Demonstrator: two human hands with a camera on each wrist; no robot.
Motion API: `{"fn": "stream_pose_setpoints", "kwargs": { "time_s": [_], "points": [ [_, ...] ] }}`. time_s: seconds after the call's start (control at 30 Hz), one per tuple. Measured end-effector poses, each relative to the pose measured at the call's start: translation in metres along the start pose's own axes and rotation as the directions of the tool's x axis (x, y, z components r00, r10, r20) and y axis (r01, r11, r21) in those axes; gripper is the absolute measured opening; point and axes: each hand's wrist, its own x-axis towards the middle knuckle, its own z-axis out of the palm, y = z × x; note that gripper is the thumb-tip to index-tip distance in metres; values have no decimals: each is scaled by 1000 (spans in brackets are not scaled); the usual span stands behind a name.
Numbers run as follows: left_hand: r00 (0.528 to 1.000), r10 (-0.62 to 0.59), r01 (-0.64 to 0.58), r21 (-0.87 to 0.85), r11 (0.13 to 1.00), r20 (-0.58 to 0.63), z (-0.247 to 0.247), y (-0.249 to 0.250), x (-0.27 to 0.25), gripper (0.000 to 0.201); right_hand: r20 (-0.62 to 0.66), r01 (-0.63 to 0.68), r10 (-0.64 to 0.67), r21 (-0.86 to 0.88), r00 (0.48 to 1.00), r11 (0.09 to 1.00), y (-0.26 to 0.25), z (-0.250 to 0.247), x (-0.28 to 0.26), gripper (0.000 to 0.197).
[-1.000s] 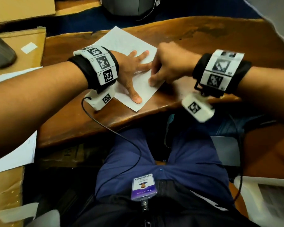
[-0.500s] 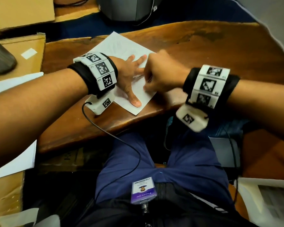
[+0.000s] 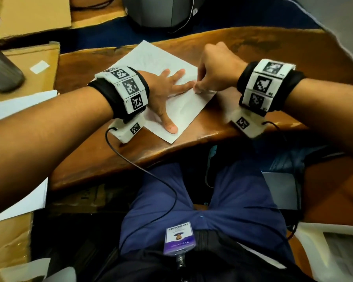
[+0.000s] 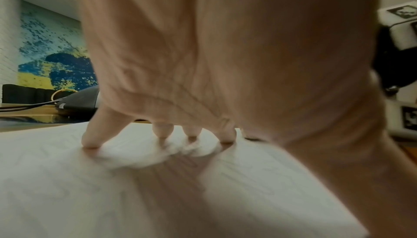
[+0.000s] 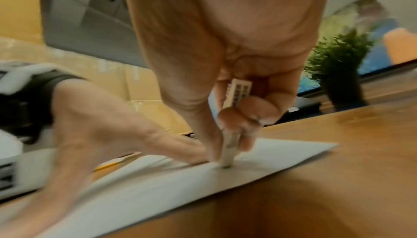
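The eraser [image 5: 227,156] is pinched upright in the right hand [image 3: 216,68], tip set on the paper [image 3: 183,112] near its right corner, just right of the left hand [image 3: 161,88] (fingers spread flat, pinning the sheet).

eraser [image 5: 239,91] mostly hidden inside right hand [image 5: 225,36], badge [image 3: 179,237] text unreadable

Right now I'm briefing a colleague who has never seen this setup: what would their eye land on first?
First, the white sheet of paper lying askew at the near edge of the wooden table. The left hand presses it flat with spread fingers. Right beside its fingertips, the right hand pinches a small eraser upright, tip on the paper.
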Motion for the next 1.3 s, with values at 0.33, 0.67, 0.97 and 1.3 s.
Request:
{"fn": "stream_pose_setpoints", "kwargs": {
  "time_s": [0.33, 0.67, 0.97, 1.3],
  "points": [
    [1000, 10, -9, -26, 1000, 5, -1, -1, -1, 142, -8, 38, -38, 4, 999, 999, -11, 8, -5, 25],
    [1000, 20, -20, -71, 997, 2, -1, -1, -3, 130, 22, 137, -136, -8, 990, 991, -28, 22, -14, 22],
    [999, 40, -41, -97, 994, -9, 3, -3, 1, 132, 3, 144, -144, 13, 990, 990, -33, 27, -13, 23],
    [1000, 26, -26, -68, 997, 0, 1, -1, 2, 134, 92, 140, -145, 64, 985, 988, -29, 24, -17, 22]
  ]
}}
